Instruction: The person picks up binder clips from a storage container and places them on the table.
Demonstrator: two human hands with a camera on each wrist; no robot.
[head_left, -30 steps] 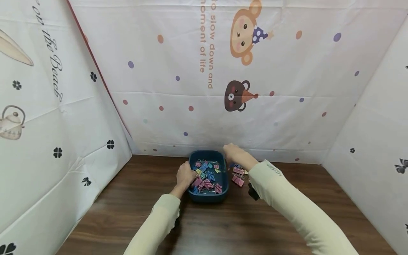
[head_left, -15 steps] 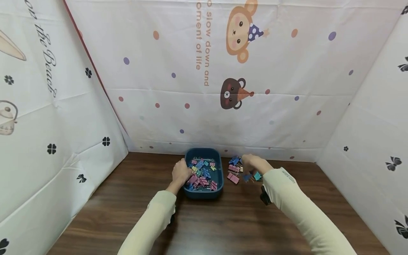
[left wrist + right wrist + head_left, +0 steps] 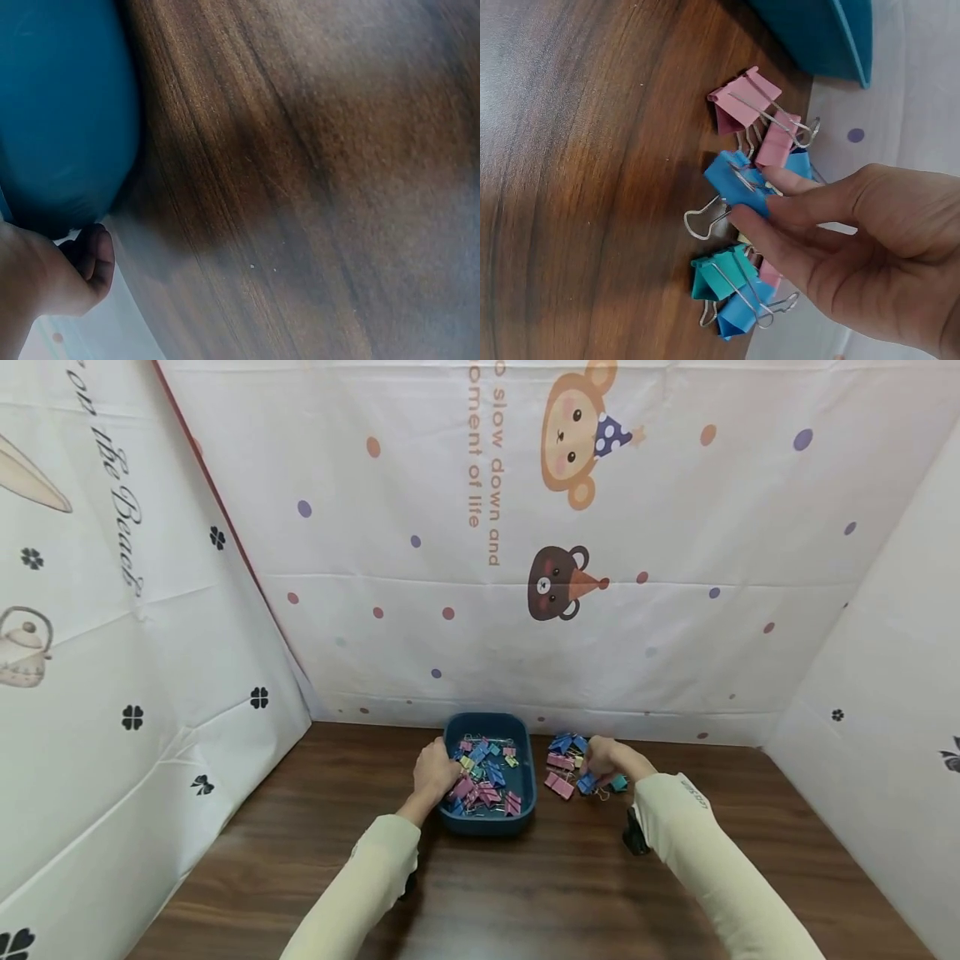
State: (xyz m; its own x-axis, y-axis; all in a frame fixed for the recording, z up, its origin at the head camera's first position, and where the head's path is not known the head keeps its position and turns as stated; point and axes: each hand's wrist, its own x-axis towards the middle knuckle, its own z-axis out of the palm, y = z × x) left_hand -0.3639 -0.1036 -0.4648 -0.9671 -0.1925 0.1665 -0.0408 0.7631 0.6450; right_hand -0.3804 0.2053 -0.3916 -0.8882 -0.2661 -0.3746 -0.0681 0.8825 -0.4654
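A dark blue plastic bin [image 3: 489, 828] holds several pink, blue, yellow and teal binder clips. My left hand [image 3: 437, 770] grips the bin's left side, thumb over the rim; in the left wrist view, the curled fingers [image 3: 101, 259] lie against the outer wall. To the bin's right, my right hand [image 3: 606, 755] pinches a blue binder clip [image 3: 733, 180] between thumb and fingertips, close over a small heap. Around it lie a pink clip [image 3: 742, 105], a teal clip [image 3: 724, 271] and another blue clip [image 3: 744, 309]. The palm hides part of the heap in the head view.
All this sits near the back edge of a dark wood-grain table [image 3: 517, 893]. A white printed cloth [image 3: 420, 635] rises right behind the bin and the heap. More cloth walls stand at the left and right.
My right hand has moved from the bin's right rim out to the heap and now holds a blue binder clip there. The left hand has stayed on the bin.
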